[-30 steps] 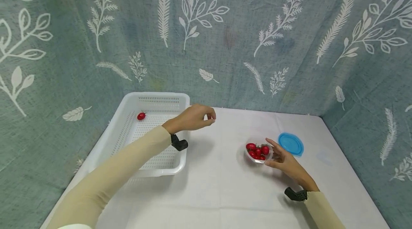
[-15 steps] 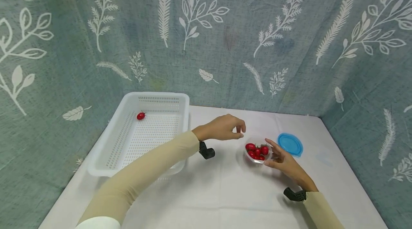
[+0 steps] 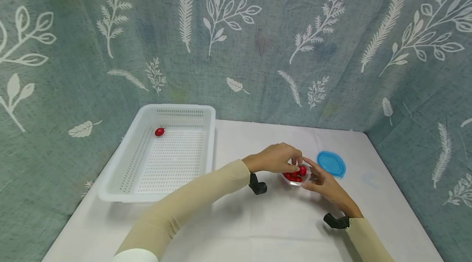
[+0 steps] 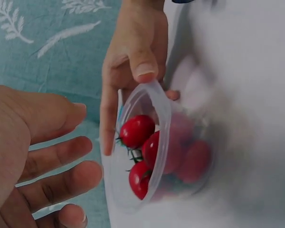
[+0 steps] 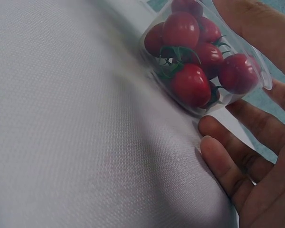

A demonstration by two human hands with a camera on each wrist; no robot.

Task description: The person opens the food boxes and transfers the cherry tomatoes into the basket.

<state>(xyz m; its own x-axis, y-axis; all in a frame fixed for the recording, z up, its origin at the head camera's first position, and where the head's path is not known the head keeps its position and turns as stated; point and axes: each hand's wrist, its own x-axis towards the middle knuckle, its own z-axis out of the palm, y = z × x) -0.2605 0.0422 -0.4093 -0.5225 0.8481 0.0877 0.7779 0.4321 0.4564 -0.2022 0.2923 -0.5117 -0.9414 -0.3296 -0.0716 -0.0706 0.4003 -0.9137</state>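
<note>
A clear plastic tub (image 3: 295, 184) of red cherry tomatoes (image 5: 191, 84) with green stems stands on the white cloth. My right hand (image 3: 321, 180) holds it from the right, the thumb at its rim and fingers round the side. Over the tub's left side reaches my left hand (image 3: 281, 159), its fingertips above the tomatoes in the head view. In the left wrist view that hand's fingers (image 4: 59, 185) are loosely bent beside the rim, with nothing between them. The left hand hides part of the tub and tomatoes in the head view.
A white perforated basket (image 3: 212, 143) stands on the left, with one cherry tomato (image 3: 159, 132) near its far left corner. A blue lid (image 3: 331, 163) lies just beyond the right hand. A leaf-patterned curtain (image 3: 236, 41) closes off the back and sides.
My left hand has moved right and toward me, from beside the basket's right edge to over the tub. The right hand stays at the tub.
</note>
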